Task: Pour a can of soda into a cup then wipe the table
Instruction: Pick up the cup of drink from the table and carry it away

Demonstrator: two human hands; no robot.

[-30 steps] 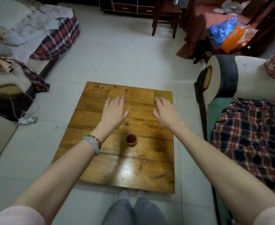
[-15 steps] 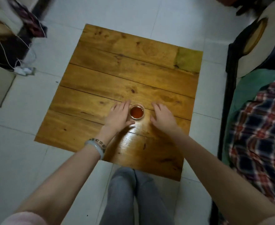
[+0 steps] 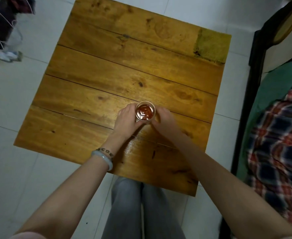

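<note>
The small clear cup of reddish-brown soda is sitting between my palms on the planked wooden table. My left hand and right hand, flat beside it a moment ago, are now curling round its sides, so pouring seems done. My fingertips are hiding behind it, and the yellow-green patch far beyond my grip may be a cloth.

- My left hand curls round the left side of the cup, back of the hand turned up.
- My right hand cups the opposite side, fingers bent against it.
- Both bare forearms reach forward and converge, with a pale bangle circling my left wrist.
</note>
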